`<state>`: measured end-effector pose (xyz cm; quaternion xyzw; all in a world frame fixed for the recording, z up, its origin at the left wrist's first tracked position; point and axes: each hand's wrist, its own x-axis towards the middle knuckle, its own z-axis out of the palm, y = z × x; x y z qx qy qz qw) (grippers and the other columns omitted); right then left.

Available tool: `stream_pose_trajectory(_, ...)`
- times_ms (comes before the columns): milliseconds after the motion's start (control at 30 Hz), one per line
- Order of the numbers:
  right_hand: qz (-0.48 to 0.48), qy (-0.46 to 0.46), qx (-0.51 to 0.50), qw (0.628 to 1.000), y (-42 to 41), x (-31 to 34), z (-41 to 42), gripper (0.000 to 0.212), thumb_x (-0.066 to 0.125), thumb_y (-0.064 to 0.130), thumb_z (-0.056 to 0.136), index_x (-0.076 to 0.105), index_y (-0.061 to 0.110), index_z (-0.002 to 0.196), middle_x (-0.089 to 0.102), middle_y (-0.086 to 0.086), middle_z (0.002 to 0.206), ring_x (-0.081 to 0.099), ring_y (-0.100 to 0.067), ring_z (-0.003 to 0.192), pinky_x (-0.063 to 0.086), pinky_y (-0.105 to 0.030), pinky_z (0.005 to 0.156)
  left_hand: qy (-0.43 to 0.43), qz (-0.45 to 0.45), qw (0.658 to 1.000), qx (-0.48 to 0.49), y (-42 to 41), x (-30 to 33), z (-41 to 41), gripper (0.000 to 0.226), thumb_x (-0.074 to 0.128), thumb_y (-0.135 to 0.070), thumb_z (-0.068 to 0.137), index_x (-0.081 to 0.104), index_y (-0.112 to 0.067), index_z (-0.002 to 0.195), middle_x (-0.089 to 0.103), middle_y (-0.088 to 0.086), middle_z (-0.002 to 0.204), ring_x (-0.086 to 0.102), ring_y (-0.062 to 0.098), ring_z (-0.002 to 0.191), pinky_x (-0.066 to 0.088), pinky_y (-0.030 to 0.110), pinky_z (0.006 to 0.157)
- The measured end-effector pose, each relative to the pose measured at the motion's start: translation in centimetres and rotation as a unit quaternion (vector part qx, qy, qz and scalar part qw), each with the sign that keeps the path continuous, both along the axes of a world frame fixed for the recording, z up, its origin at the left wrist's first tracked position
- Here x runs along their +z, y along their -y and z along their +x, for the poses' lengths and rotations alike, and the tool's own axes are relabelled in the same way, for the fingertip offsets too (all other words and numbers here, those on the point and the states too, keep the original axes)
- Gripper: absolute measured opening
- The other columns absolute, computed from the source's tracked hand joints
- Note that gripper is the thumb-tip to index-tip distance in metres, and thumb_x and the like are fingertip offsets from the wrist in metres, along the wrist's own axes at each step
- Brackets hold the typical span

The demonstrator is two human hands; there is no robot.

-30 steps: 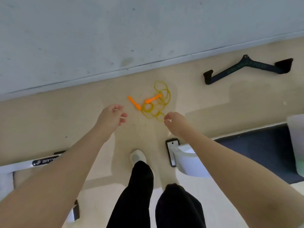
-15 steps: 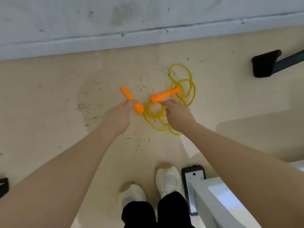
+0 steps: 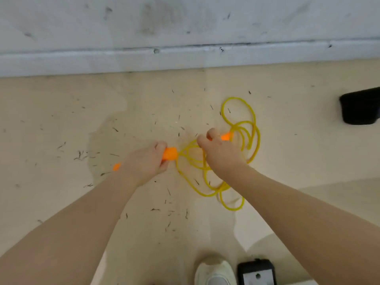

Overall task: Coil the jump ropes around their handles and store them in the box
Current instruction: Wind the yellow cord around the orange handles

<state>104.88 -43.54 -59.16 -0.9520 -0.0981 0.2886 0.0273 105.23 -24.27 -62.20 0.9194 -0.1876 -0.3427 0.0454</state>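
Both hands are down at the floor on the jump rope. Left hand has its fingers curled around one orange handle, with the fat end sticking out to the right of the fist and a little orange tip poking out on the left side by the wrist. Right hand is wrapped around the other orange handle, only the end of it shows past the knuckles on the right. So both are closed tight on a handle, nothing loose about either grip.

The yellow rope is a messy tangle of loops on the floor, mostly right of and under the right hand, with one loop reaching toward the far wall and another trailing nearer, toward the feet. It runs from the left handle straight into the pile.

Around it: the beige floor is littered with small dark specks and bits, thickest between the hands and the wall's baseboard. A black object sits at the right edge, well apart from the rope. Near the bottom there's a white shoe and just right of it a black-and-white plate thing, can't tell what it belongs to.
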Motion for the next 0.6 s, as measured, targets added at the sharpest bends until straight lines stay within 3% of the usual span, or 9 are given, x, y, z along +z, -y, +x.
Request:
stream_pose_trajectory(67, 0.046, -0.013, -0.012, 0.999, 0.2, 4.3, 0.2, 0.039, 0.039, -0.006, 0.085, 0.041, 0.017, 0.117, 0.029, -0.012, 0.139, 0.054, -0.036, 0.103, 0.039, -0.036, 0.069, -0.011, -0.036, 0.999, 0.032, -0.2, 5.2, -0.5, 0.036, 0.044, -0.034, 0.093, 0.04, -0.016, 0.124, 0.054, 0.003, 0.108, 0.057, 0.024, 0.089, 0.047, 0.035, 0.076)
stream_pose_trajectory(133, 0.125, -0.037, -0.012, 0.991, 0.1, 9.6, 0.5, 0.031, 0.046, -0.003, 0.085, 0.047, 0.016, 0.109, 0.021, -0.013, 0.149, 0.05, -0.035, 0.117, 0.044, -0.035, 0.084, -0.015, 0.003, 1.0, -0.02, -0.6, 12.1, -0.9, 0.031, 0.045, -0.03, 0.091, 0.039, -0.017, 0.119, 0.057, 0.003, 0.099, 0.057, 0.024, 0.087, 0.043, 0.032, 0.067)
stream_pose_trajectory(200, 0.261, -0.051, -0.055, 0.962, -0.5, 16.6, 0.5, 0.02, 0.058, 0.001, 0.083, 0.053, 0.015, 0.097, 0.036, -0.015, 0.141, 0.043, -0.028, 0.128, 0.042, -0.03, 0.091, 0.043, 0.021, 0.996, -0.073, -1.1, 19.6, -1.5, 0.026, 0.045, -0.03, 0.089, 0.04, -0.019, 0.112, 0.061, 0.003, 0.095, 0.06, 0.025, 0.087, 0.035, 0.03, 0.061)
stream_pose_trajectory(267, 0.395, -0.098, -0.169, 0.897, -1.1, 25.1, -0.3, 0.021, 0.061, 0.001, 0.082, 0.053, 0.02, 0.083, 0.056, -0.007, 0.106, 0.057, -0.012, 0.11, 0.046, -0.023, 0.081, 0.133, -0.06, 0.984, -0.1, -1.4, 28.0, -2.7, 0.019, 0.046, -0.031, 0.08, 0.05, -0.02, 0.095, 0.063, 0.001, 0.077, 0.063, 0.024, 0.071, 0.033, 0.028, 0.054)
stream_pose_trajectory(333, 0.514, -0.222, -0.316, 0.766, -1.3, 34.1, -1.8, 0.025, 0.055, -0.004, 0.084, 0.051, 0.021, 0.081, 0.061, -0.004, 0.092, 0.064, -0.01, 0.083, 0.052, -0.02, 0.072, 0.171, -0.152, 0.964, -0.134, -1.5, 36.3, -4.6, 0.019, 0.047, -0.033, 0.068, 0.056, -0.018, 0.077, 0.058, 0.001, 0.069, 0.059, 0.023, 0.054, 0.037, 0.025, 0.05)
stream_pose_trajectory(400, 0.574, -0.34, -0.369, 0.647, -0.9, 42.3, -4.1, 0.023, 0.053, -0.005, 0.078, 0.053, 0.017, 0.085, 0.066, -0.005, 0.085, 0.065, -0.019, 0.073, 0.056, -0.029, 0.073, 0.197, -0.233, 0.941, -0.145, -1.1, 44.0, -7.3, 0.024, 0.052, -0.032, 0.069, 0.062, -0.015, 0.082, 0.055, 0.007, 0.093, 0.058, 0.025, 0.075, 0.046, 0.029, 0.065)
stream_pose_trajectory(433, 0.589, -0.369, -0.364, 0.62, -0.7, 46.2, -5.3, 0.022, 0.052, -0.002, 0.073, 0.053, 0.016, 0.086, 0.067, -0.004, 0.08, 0.065, -0.02, 0.069, 0.056, -0.031, 0.072, 0.207, -0.255, 0.935, -0.136, -0.8, 47.8, -8.7, 0.028, 0.054, -0.032, 0.071, 0.061, -0.012, 0.088, 0.049, 0.009, 0.106, 0.054, 0.026, 0.09, 0.045, 0.032, 0.076)
stream_pose_trajectory(500, 0.606, -0.392, -0.358, 0.593, -0.3, 53.5, -8.0, 0.021, 0.049, 0.005, 0.069, 0.053, 0.015, 0.087, 0.068, -0.003, 0.072, 0.065, -0.019, 0.064, 0.056, -0.03, 0.07, 0.224, -0.297, 0.924, -0.094, -0.5, 55.1, -11.5, 0.032, 0.054, -0.031, 0.072, 0.057, -0.01, 0.095, 0.039, 0.009, 0.119, 0.044, 0.025, 0.107, 0.037, 0.028, 0.089)
stream_pose_trajectory(600, 0.613, -0.378, -0.355, 0.596, 0.3, 62.8, -12.8, 0.017, 0.047, 0.01, 0.07, 0.053, 0.011, 0.086, 0.065, -0.005, 0.065, 0.063, -0.018, 0.052, 0.055, -0.025, 0.058, 0.197, -0.338, 0.919, -0.052, -0.3, 64.3, -16.1, 0.03, 0.052, -0.031, 0.07, 0.051, -0.021, 0.097, 0.035, 0.003, 0.131, 0.05, 0.018, 0.108, 0.043, 0.023, 0.086)
